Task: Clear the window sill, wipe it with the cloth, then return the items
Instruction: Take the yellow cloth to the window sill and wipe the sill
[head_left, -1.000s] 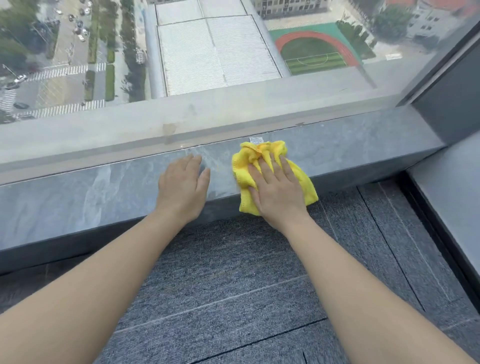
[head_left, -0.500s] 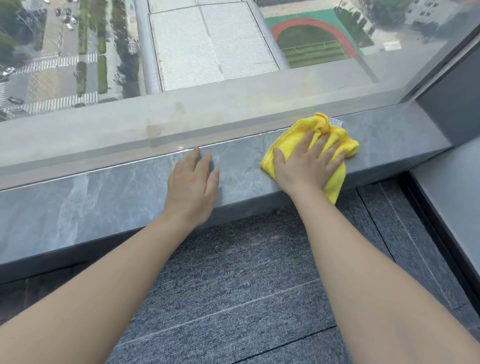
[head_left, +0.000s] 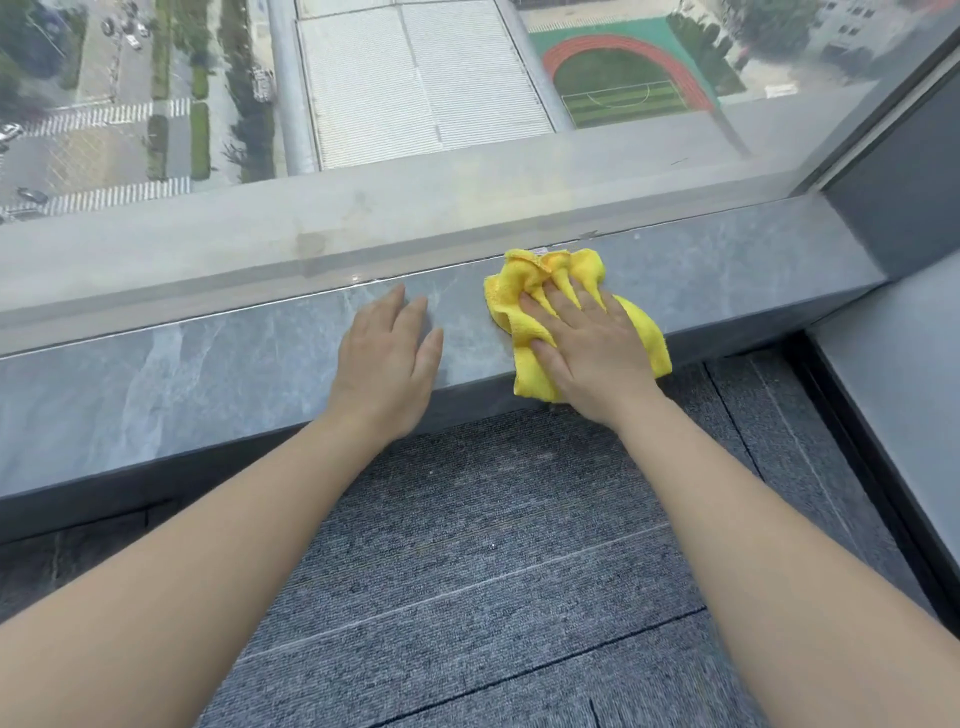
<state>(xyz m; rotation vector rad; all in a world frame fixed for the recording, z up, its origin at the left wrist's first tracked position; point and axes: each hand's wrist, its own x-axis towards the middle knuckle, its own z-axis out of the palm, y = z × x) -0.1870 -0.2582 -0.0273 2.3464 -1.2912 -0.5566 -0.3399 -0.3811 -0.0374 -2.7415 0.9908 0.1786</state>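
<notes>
A grey marbled window sill (head_left: 208, 374) runs across the view below the glass. A crumpled yellow cloth (head_left: 540, 275) lies on it right of centre, one corner hanging over the front edge. My right hand (head_left: 587, 348) presses flat on the cloth with fingers spread, pinning it to the stone. My left hand (head_left: 387, 358) rests palm down on the bare sill just left of the cloth, holding nothing. No other items show on the sill.
The window pane (head_left: 415, 104) stands right behind the sill, with a dark frame and wall (head_left: 904, 197) closing its right end. Grey carpet tiles (head_left: 493, 571) cover the floor below. A light grey panel (head_left: 909, 405) stands at the right.
My right hand swept the cloth to the right along the sill, then back left toward my left hand. The left hand stayed resting on the sill.
</notes>
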